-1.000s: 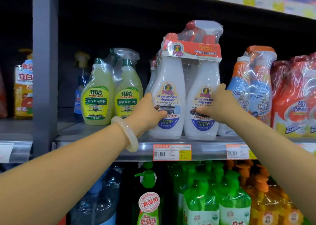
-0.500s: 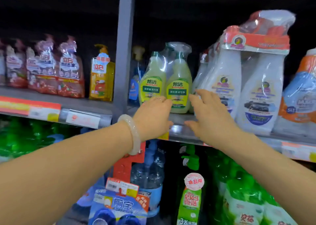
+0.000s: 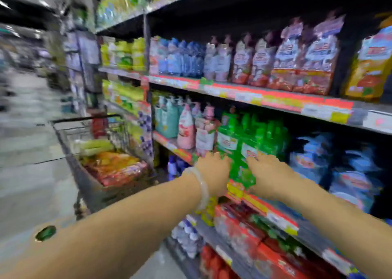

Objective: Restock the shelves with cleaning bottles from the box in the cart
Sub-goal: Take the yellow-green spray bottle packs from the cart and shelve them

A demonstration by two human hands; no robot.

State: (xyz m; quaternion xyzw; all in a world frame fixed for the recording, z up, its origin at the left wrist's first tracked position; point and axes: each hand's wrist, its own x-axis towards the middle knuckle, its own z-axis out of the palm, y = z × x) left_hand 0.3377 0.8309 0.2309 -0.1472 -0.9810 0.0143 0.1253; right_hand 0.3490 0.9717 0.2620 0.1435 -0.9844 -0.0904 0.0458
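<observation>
The view is blurred by motion. My left hand [image 3: 214,170], with a pale bangle on the wrist, and my right hand [image 3: 267,172] are both stretched out in front of the shelves and hold nothing. Their fingers look relaxed, in front of a row of green bottles [image 3: 250,136]. A wire shopping cart [image 3: 84,172] stands to the left in the aisle. Inside it lies a box of orange and yellow packs [image 3: 112,166]. The white degreaser twin pack is out of view.
Shelves [image 3: 275,100] full of pouches, pump bottles and blue refill bags run along the right. Price strips line the shelf edges. The grey aisle floor [image 3: 27,172] opens to the left, beyond the cart.
The view has swung left and down from the spray-bottle shelf toward the cart. Both hands have let go of the white twin pack and moved left, holding nothing.
</observation>
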